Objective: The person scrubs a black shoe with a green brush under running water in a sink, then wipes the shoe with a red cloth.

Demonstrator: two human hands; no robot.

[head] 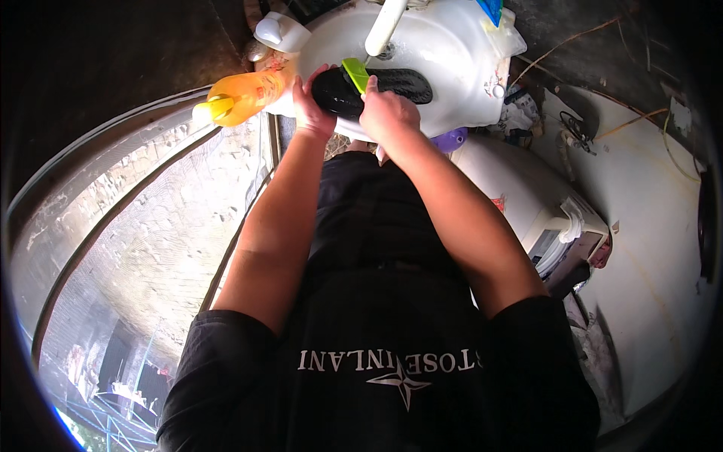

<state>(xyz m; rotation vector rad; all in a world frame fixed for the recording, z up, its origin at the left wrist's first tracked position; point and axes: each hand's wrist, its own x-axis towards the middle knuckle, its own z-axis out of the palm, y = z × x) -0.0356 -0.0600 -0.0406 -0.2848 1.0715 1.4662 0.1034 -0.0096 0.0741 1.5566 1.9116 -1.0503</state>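
Observation:
A black slipper (405, 85), wet and shiny, lies level over the front part of a white washbasin (452, 39). My left hand (314, 113) grips its left end, with the fingers around the edge. In my right hand (391, 113) is a bright green brush (355, 74), set across the middle of the slipper. The index finger presses along the brush's back; its bristles are hidden from above. Beyond the slipper, a white spout (386, 27) points down into the basin near the drain (386, 52).
An orange bottle of liquid (248, 95) with a yellow cap leans on the basin's left side. Behind it sits a white plastic container (282, 33). Below the right rim is a purple object (450, 139), beside a white appliance (508, 175). A bright window (164, 226) is at left.

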